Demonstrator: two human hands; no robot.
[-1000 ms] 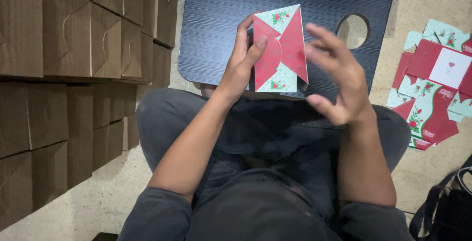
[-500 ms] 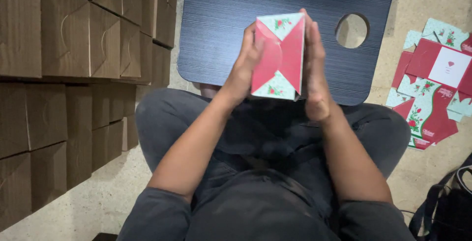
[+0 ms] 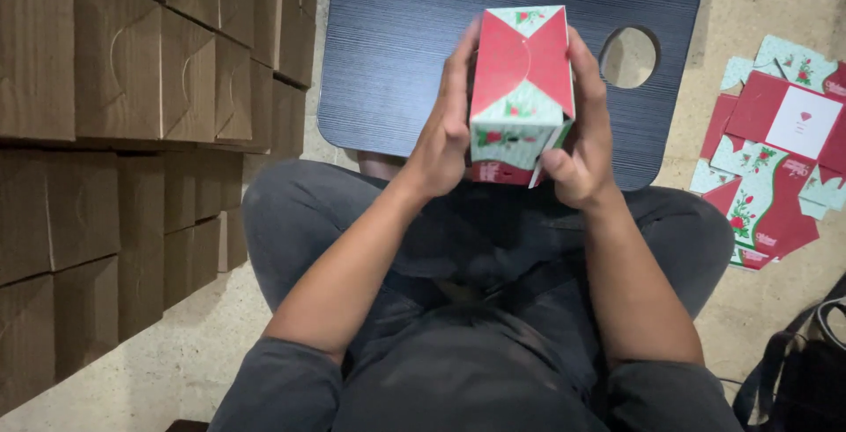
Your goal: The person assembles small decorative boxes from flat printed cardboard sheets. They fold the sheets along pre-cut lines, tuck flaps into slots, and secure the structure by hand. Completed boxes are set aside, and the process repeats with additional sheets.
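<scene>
pressing in from both sides, the red and green box (image 3: 522, 88) was clamped upright between the left hand (image 3: 445, 137) and right hand (image 3: 582, 137) over the dark lap desk (image 3: 388, 53) — long axis pointing away. both hands were curled shut on it; earlier, the right hand was splayed loose — flat blanks (image 3: 775, 150) lay rightward.

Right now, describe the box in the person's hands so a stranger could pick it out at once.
Start at the dark blue lap table in front of the seated person's knees. Just above its near edge, the left hand and right hand press the sides of a folded box. Unlike the flat printed sheets on the floor and the plain brown cartons, it is assembled, red and pale green.
</scene>
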